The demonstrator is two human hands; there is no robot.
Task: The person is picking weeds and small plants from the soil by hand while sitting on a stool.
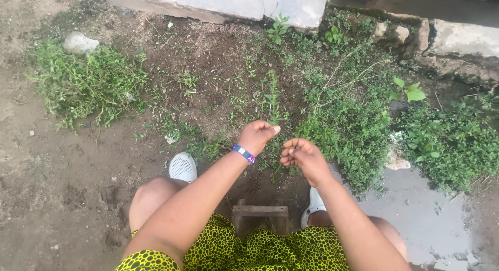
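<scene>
Your left hand point(257, 136) is curled loosely into a fist over the weeds point(273, 102), a blue wristband point(243, 153) just behind it. Your right hand point(303, 155) hangs just beside it, fingers bent in, apart from the left. Below both hands sits a wooden stool point(260, 215) between your white shoes point(183, 167).
</scene>
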